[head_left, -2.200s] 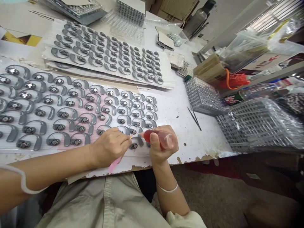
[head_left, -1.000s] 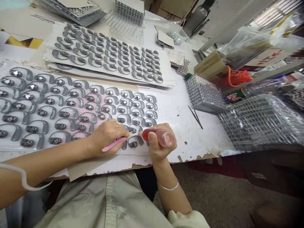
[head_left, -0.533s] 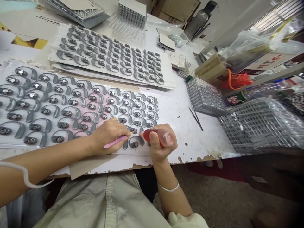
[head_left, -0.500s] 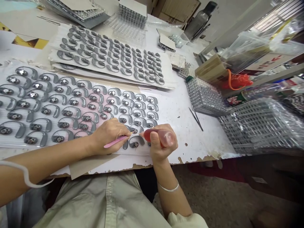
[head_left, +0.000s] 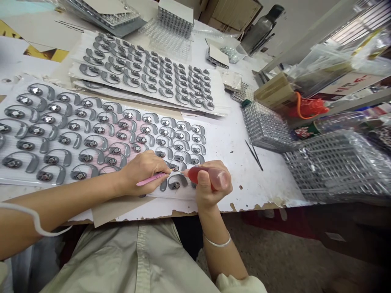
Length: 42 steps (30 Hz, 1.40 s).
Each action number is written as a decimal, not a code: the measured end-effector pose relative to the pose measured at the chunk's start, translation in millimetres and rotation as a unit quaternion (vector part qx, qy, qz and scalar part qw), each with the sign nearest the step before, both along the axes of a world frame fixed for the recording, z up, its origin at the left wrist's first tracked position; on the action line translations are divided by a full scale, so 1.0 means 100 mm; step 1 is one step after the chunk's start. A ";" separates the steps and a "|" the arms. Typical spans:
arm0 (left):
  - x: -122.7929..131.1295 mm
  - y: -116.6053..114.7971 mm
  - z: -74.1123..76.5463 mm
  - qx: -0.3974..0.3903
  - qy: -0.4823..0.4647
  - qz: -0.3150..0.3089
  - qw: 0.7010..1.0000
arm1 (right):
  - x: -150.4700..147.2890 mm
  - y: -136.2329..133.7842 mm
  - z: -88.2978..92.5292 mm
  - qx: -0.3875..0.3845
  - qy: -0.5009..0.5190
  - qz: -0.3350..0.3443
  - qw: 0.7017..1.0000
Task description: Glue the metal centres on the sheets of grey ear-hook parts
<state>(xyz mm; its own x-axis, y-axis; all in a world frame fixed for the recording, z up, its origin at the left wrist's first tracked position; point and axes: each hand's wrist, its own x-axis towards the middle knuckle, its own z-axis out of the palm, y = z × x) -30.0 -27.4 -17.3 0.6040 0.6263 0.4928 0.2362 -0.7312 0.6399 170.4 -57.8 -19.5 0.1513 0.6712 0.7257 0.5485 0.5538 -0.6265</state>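
My left hand (head_left: 143, 173) pinches a thin pink stick (head_left: 152, 178) whose tip rests at a grey hook-shaped piece (head_left: 176, 182) in the nearest row. Beside it my right hand (head_left: 210, 185) is closed round a small reddish squeeze bottle (head_left: 207, 176), its nozzle aimed at the same piece. A white sheet (head_left: 210, 140) under both hands carries many rows of grey hook-shaped pieces with shiny stones. My left palm covers a few of them.
A second sheet of grey pieces (head_left: 146, 75) lies farther back. Black tweezers (head_left: 254, 154) lie on the table right of the sheet. Clear plastic trays of small stones (head_left: 265, 127) and a larger stack (head_left: 336, 165) crowd the right side. The table edge (head_left: 259, 203) is chipped.
The pink stick has tilted from pointing down toward me to lying nearly flat, aimed right. Both hands stay at the same front-row piece; the view has shifted slightly.
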 end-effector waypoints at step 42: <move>-0.01 0.09 0.10 -0.251 0.036 0.048 0.966 | -0.07 0.01 -0.02 0.013 0.000 0.037 0.999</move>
